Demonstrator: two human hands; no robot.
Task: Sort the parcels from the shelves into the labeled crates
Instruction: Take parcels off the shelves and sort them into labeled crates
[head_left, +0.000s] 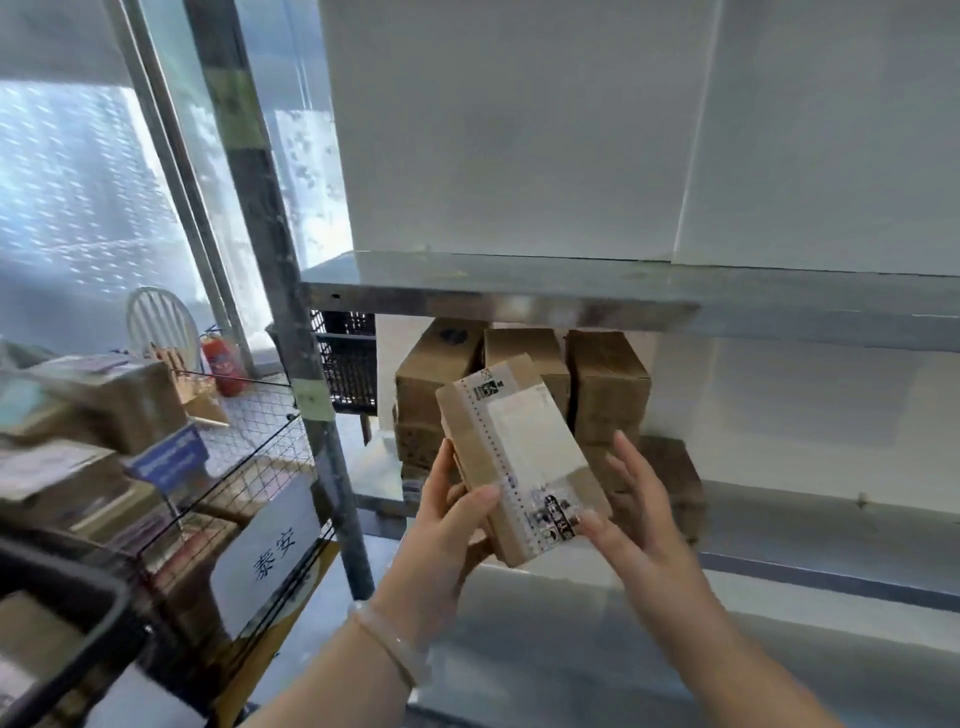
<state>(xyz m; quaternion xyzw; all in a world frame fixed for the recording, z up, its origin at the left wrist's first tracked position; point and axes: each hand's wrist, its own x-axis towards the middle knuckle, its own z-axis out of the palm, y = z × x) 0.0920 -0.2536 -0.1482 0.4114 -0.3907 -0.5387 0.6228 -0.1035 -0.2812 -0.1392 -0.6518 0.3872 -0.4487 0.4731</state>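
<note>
A small brown cardboard parcel (519, 457) with a white shipping label is held up in front of the shelf. My left hand (447, 525) grips its lower left side, thumb across the front. My right hand (631, 512) has its fingers straight and touches the parcel's lower right corner at the label's barcode. Several more brown parcels (605, 387) stand stacked on the middle shelf (379, 470) behind it. At the left stands a wire crate (249, 467) holding parcels, with a white label (267, 553) in blue characters.
A metal shelf board (498, 299) runs above the stacked parcels, and a grey upright post (311, 405) stands left of them. A second blue-labeled crate (166, 460), a dark bin edge (83, 597), a red fire extinguisher (223, 366) and a white chair (158, 322) fill the left side.
</note>
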